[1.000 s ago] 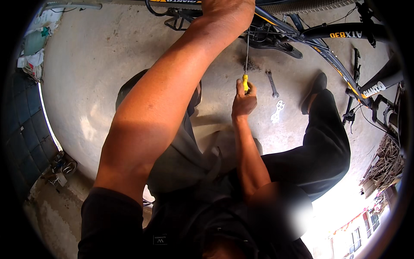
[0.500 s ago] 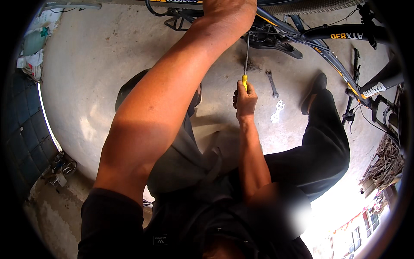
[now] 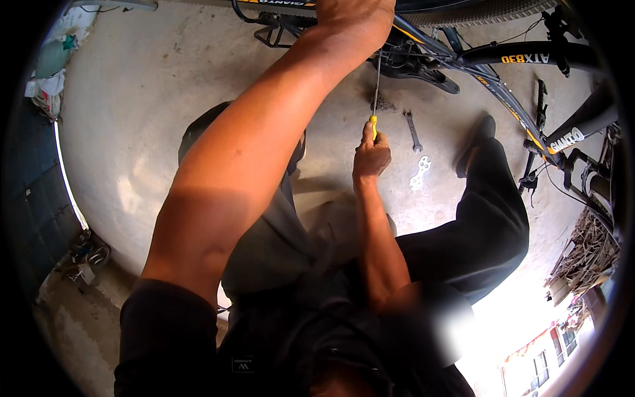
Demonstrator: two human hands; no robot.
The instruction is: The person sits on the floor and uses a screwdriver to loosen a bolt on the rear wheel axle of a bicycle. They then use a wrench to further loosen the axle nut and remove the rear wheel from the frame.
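My right hand [image 3: 372,156] is closed around the yellow handle of a screwdriver [image 3: 375,121], thumb laid along the handle. Its long shaft points away from me, up to the dark parts low on a black bicycle frame [image 3: 423,40]. Across the upper middle reaches my left arm, and my left hand [image 3: 355,14] is at the bicycle, beside the screwdriver's far end. The picture's top edge cuts that hand off, so its fingers are hidden. A crank arm [image 3: 433,79] extends to the right of the screwdriver tip, above the floor.
On the concrete floor right of my right hand lie an open-ended wrench [image 3: 413,131] and a flat silver multi-hole spanner [image 3: 420,173]. My bent leg [image 3: 493,205] is beyond them. A tyre [image 3: 476,16] runs along the top. Sticks [image 3: 585,255] are piled at far right.
My right hand has turned slightly on the screwdriver handle, showing more of its back. The view has shifted a little; my left arm stays at the bicycle.
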